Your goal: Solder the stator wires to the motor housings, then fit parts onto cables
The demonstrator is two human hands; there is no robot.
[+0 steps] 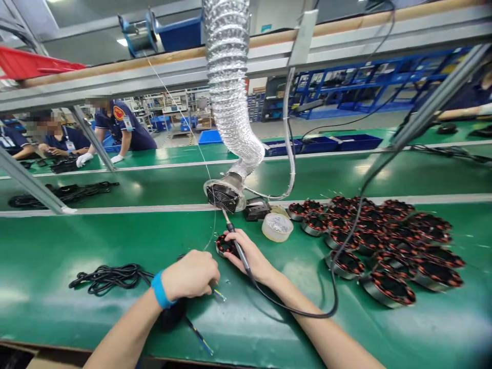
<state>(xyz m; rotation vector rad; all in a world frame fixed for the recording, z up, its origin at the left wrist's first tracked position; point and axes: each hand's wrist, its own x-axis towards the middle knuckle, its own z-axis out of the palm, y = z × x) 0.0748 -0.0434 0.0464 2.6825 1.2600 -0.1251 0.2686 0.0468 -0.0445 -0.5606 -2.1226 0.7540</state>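
Observation:
My right hand (255, 261) is closed around a soldering iron (240, 250), its tip pointing up and away below the fan. A stator ring (222, 245) with red-and-black windings sits at the fingertips of that hand, partly hidden by it. My left hand (192, 274), with a blue band at the wrist, is closed just left of the stator. Stripped wire ends (219, 294) of a black cable poke out beneath its fingers; the grip itself is hidden. Another cable end (202, 338) with coloured wires lies below, beside a dark bundle under the wrist.
Several stators (369, 241) cover the right side of the green bench. A roll of clear tape (277, 228) stands behind my right hand. Coiled black cable (111, 277) lies left. A foil duct (228, 77) hangs ahead, its fan low; solder wire runs from a spool (140, 37). Co-workers sit beyond.

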